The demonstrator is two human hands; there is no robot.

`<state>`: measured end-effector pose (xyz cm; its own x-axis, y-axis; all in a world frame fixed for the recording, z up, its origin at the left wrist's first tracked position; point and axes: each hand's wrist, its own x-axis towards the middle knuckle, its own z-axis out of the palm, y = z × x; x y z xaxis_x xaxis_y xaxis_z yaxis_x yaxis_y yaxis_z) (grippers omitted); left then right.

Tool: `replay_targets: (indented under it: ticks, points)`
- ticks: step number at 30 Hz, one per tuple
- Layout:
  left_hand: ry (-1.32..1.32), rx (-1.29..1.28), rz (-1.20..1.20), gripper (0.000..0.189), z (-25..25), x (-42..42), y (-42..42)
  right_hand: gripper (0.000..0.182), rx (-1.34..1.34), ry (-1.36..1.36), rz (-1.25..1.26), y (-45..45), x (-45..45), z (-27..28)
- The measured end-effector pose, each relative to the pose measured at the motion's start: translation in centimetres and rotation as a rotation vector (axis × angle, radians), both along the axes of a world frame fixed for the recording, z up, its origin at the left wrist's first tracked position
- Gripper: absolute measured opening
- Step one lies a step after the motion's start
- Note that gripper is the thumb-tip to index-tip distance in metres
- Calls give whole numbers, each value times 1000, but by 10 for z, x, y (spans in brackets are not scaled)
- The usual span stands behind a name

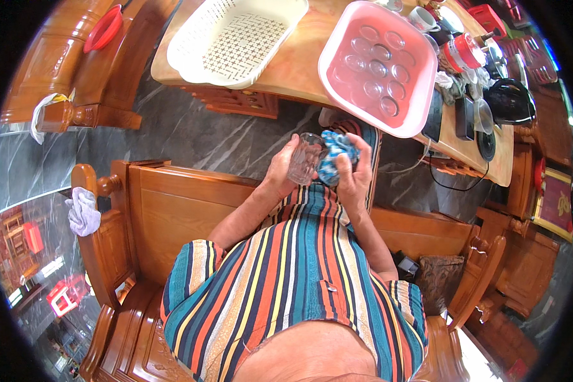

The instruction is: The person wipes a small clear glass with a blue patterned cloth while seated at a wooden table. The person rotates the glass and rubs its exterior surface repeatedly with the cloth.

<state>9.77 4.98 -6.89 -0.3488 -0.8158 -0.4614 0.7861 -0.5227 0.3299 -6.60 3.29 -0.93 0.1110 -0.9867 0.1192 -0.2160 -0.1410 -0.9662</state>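
Note:
My left hand (pixel 282 164) holds a clear drinking glass (pixel 305 160), tilted over my lap. In my right hand (pixel 355 174) is a bunched blue and white cloth (pixel 333 155), close against the glass; whether they touch is hard to tell. Beyond my hands, a pink plastic basin (pixel 332 81) stands on the table with several round glasses (pixel 378 68) in it. To its left is a cream plastic basket (pixel 191 55) with a perforated bottom.
The marbled table (pixel 286 81) spans the front. At right are an electric kettle (pixel 508 101), a red and white can (pixel 463 52), a white mug (pixel 422 19) and a dark box (pixel 464 118). A cable (pixel 451 187) hangs off the edge. A lilac cloth (pixel 83 211) drapes the wooden bench's arm.

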Motion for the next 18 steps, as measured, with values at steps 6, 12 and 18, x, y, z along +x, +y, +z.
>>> replay_targets:
  ticks: [6, 12, 18]
  points:
    - [1, -46, 176, 47, 5, -7, -7, 78, -313, 330, 300, 17, 14, -12]
    - [-18, -56, 170, 45, 0, -8, -4, 62, -413, 352, 369, 11, 13, -19]
    - [-106, -103, 154, 46, 11, -6, -3, 60, -345, 312, 339, 1, 15, -16]
